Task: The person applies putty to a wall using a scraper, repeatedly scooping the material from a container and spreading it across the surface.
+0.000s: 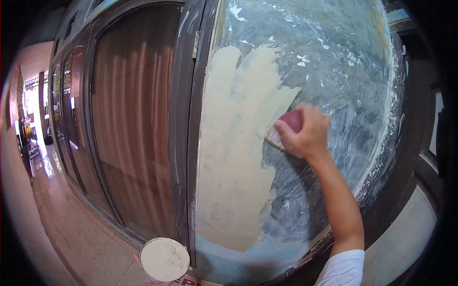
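My right hand (307,129) grips the red handle of a putty knife (275,138). Its blade rests against the wall, at the ragged right edge of a cream putty patch (238,143). Bare grey wall (341,95) with white flecks lies to the right of that patch. Low in the view, my left hand (137,259) holds a round tub of cream putty (165,260) from beneath and the side. Only a few of its fingertips show; the tub hides the others. The putty's surface is mostly smooth, with some rough marks at the right.
A dark-framed glass door (133,119) with a brown curtain behind it stands left of the wall, its brass hinge (196,44) near the top. Tiled floor (78,224) runs along the left. Dark wooden framing (415,124) borders the wall at right.
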Action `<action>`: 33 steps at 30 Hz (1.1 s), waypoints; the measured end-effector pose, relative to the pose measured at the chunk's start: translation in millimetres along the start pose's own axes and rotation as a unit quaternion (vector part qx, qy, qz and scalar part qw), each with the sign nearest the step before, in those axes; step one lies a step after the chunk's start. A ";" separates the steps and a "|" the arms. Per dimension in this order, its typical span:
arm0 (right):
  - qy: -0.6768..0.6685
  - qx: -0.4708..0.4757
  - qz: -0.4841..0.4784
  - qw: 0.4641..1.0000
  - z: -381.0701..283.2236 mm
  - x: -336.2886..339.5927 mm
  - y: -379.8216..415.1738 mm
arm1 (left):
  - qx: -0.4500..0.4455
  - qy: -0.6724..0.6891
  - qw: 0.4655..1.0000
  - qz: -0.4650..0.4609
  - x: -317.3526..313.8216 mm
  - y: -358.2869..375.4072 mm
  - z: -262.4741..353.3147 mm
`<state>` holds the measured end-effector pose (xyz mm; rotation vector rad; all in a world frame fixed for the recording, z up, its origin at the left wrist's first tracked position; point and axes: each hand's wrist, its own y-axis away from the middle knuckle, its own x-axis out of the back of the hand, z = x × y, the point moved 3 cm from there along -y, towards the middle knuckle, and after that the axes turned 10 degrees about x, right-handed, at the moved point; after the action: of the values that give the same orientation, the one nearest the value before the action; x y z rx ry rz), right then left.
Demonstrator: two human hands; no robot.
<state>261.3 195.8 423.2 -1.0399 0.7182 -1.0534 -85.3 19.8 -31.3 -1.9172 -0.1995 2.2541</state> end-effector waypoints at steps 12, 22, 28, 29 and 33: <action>-0.015 0.022 -0.049 0.998 -13.6 -13.0 1.3 | 0.042 -0.009 0.999 -0.029 1.0 -0.8 -2.4; -0.013 -0.020 0.005 1.000 -10.5 -8.1 1.6 | 0.088 -0.016 0.994 -0.062 -8.2 -9.9 -7.8; 0.077 -0.244 0.071 0.964 65.1 16.7 -69.2 | 0.095 -0.026 0.992 -0.074 -16.7 -8.0 -5.4; 0.057 -0.239 0.082 0.966 67.1 17.5 -67.8 | 0.099 -0.026 0.992 -0.075 -17.3 -6.8 -5.0; -0.075 -0.062 -0.054 0.994 -2.7 -7.1 -15.6 | 0.111 -0.024 0.990 -0.083 -20.4 0.2 -5.5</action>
<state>251.1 199.5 436.8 -1.2637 0.6169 -1.0201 -76.7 15.0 -12.6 -1.6711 -0.1047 2.1167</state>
